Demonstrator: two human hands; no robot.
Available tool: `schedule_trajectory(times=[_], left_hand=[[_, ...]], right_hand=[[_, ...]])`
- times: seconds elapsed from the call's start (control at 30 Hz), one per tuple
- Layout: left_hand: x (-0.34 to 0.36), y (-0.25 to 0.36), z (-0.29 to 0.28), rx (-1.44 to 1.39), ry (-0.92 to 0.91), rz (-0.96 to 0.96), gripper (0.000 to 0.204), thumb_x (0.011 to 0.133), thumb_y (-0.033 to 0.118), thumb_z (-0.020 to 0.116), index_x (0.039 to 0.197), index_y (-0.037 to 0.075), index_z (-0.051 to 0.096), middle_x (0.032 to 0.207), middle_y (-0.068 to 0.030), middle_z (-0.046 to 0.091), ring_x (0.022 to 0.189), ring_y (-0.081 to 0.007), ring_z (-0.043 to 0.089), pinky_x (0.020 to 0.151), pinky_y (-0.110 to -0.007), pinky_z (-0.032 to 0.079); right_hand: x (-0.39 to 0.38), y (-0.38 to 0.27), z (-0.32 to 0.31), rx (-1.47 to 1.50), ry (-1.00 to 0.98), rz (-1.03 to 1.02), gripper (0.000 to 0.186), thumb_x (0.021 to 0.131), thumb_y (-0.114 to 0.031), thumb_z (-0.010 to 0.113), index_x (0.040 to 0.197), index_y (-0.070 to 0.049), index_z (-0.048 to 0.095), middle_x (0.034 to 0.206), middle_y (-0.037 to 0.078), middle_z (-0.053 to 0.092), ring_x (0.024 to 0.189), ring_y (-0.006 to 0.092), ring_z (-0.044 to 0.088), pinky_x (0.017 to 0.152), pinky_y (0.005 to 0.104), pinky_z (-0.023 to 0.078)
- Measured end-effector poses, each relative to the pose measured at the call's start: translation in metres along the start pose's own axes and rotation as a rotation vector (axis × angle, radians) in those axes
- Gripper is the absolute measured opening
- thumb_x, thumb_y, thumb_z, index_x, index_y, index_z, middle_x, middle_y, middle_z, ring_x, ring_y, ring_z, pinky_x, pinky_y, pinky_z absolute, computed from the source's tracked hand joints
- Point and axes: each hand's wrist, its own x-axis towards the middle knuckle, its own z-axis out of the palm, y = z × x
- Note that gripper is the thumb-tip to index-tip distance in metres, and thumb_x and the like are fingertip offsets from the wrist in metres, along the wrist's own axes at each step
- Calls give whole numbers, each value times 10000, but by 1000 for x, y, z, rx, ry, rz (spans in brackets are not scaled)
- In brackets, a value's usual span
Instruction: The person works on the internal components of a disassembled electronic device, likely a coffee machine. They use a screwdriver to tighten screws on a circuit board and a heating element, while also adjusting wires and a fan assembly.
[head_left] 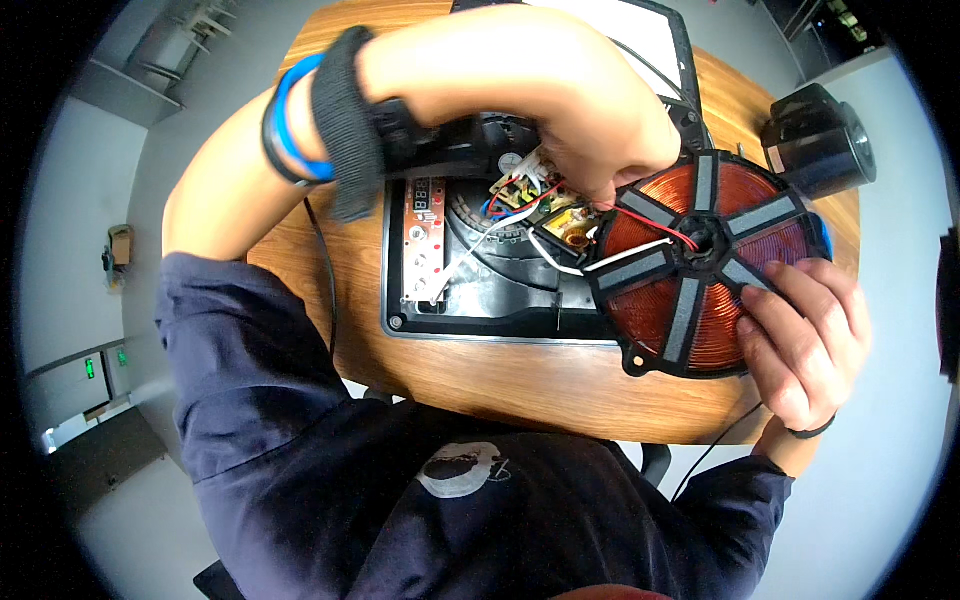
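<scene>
Right hand grasps the rim of a round copper coil, fingertips on top.
Glossy windings, matte grey bars; farther off, the left hand curls at a thin red wire, whether pinching I can't tell, above black plastic housing.

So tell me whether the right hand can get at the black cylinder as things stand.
Probably yes: the black cylinder is uncovered beyond the copper coil, though the right hand would first have to leave the coil it touches.

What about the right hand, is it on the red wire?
No, the right hand touches the lower right part of the coil, apart from the red wire.
</scene>
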Motion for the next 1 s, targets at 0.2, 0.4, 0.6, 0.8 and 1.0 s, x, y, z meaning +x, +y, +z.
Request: schedule_trajectory(times=[0.2, 0.4, 0.6, 0.8, 1.0], left_hand=[[69, 0, 16, 188, -639, -542, 247, 959, 244, 906, 1051, 52, 780, 920, -86, 796, 859, -286, 745, 811, -453, 581], [53, -5, 20, 218, -519, -574, 219, 909, 260, 919, 982, 70, 838, 862, -77, 815, 840, -268, 787, 738, -422, 587], [29, 7, 14, 331, -214, -461, 288, 1047, 355, 809, 1079, 72, 851, 854, -40, 792, 754, -187, 704, 676, -372, 559], [25, 48, -13, 109, -62, -699, 187, 1001, 237, 783, 1054, 59, 803, 984, -125, 823, 952, -286, 797, 848, -413, 606], [16, 52, -14, 61, 37, -763, 162, 1019, 163, 755, 1031, 5, 789, 1000, -150, 835, 943, -279, 805, 849, -400, 618]], right_hand=[[0, 1, 4, 17, -34, -63, 285, 789, -103, 829, 1032, -110, 681, 1104, 77, 781, 956, 299, 776, 833, 446, 643], [2, -8, -1, 13, -42, -48, 328, 814, -53, 842, 1096, -75, 676, 1091, 111, 784, 981, 332, 790, 831, 467, 648], [-1, -14, -3, -71, 21, -75, 324, 803, -61, 854, 1075, -124, 690, 1105, 86, 789, 1018, 327, 792, 844, 459, 642], [-12, -38, 1, -250, 35, -19, 447, 771, 6, 901, 1100, -150, 644, 1152, 41, 782, 1085, 304, 800, 903, 438, 644], [-6, -26, 4, -319, 17, -125, 501, 748, 28, 934, 1087, -165, 618, 1109, 36, 795, 1091, 304, 812, 920, 416, 649]])
